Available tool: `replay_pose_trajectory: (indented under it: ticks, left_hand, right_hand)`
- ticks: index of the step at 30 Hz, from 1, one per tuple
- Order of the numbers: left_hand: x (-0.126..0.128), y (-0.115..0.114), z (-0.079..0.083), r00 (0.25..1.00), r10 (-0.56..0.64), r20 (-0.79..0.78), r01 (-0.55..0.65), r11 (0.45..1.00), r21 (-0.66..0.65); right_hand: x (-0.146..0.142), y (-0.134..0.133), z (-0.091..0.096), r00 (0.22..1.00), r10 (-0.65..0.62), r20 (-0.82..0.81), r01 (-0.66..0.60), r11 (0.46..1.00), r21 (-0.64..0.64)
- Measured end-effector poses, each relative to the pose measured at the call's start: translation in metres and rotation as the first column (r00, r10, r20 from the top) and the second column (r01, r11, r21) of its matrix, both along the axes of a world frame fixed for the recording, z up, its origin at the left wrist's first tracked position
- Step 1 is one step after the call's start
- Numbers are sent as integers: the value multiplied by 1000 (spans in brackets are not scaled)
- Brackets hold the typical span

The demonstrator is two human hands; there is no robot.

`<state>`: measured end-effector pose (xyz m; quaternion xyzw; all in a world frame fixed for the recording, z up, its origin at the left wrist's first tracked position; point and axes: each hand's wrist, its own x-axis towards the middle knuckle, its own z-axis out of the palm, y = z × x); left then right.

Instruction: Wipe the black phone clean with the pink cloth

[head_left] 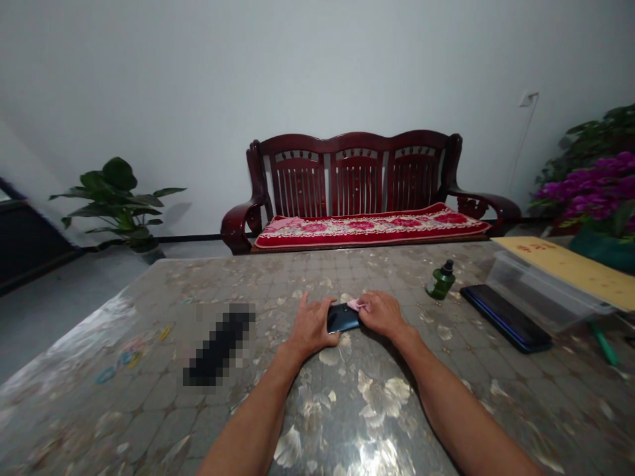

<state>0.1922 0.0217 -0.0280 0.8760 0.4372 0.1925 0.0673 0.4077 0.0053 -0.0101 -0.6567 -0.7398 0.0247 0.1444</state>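
Note:
A small dark phone (pixel 342 318) lies on the patterned table (pixel 347 410) in front of me. My left hand (pixel 311 327) grips its left end, fingers curled round the edge, forefinger pointing away. My right hand (pixel 380 313) is closed on a small pink cloth (pixel 358 305) and presses it against the phone's right end.
A small green bottle (pixel 440 280) stands to the right, beside a second dark phone (pixel 506 317) lying flat. A clear plastic box (pixel 540 291) with a yellow envelope (pixel 570 264) on top sits at the right edge. Behind the table stands a red wooden bench (pixel 357 192).

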Motion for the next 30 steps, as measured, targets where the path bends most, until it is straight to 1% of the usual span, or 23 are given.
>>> replay_pose_trajectory:
  ticks: [3,7,9,11,15,19,21,25,26,27,30]
  left_hand:
    - [-1,1,-2,1000,-8,3,8,1000,3]
    - [-2,1,-1,1000,-12,-8,12,1000,19]
    - [-2,2,-1,1000,-21,-8,21,999,35]
    - [-2,3,-1,1000,-25,-10,26,999,38]
    - [-1,5,-3,1000,-11,-9,11,1000,2]
    - [0,4,-2,1000,7,-23,-7,1000,6]
    - [0,4,-1,1000,12,-26,-12,1000,13]
    - [1,3,0,1000,-13,-6,13,1000,21]
    - [1,3,0,1000,-14,-3,14,1000,21]
    - [2,3,-1,1000,-11,-1,11,1000,21]
    - [2,2,-1,1000,1,-4,-1,1000,22]
  right_hand:
    - [-2,1,0,999,-32,-7,33,999,24]
    - [-5,2,-4,1000,14,4,-14,996,88]
    - [-4,4,-6,999,43,0,-42,995,87]
    - [-4,6,-7,999,42,9,-43,996,76]
    - [-10,9,-6,998,30,59,-34,997,73]
    - [-21,9,-3,985,142,93,-149,986,69]
    - [-24,9,-2,979,169,113,-178,981,73]
    - [-24,10,0,985,104,139,-117,989,86]
    - [-24,10,0,985,105,141,-118,989,93]
    - [-24,10,0,983,121,141,-136,985,101]
    - [-27,9,-1,964,228,138,-244,963,112]
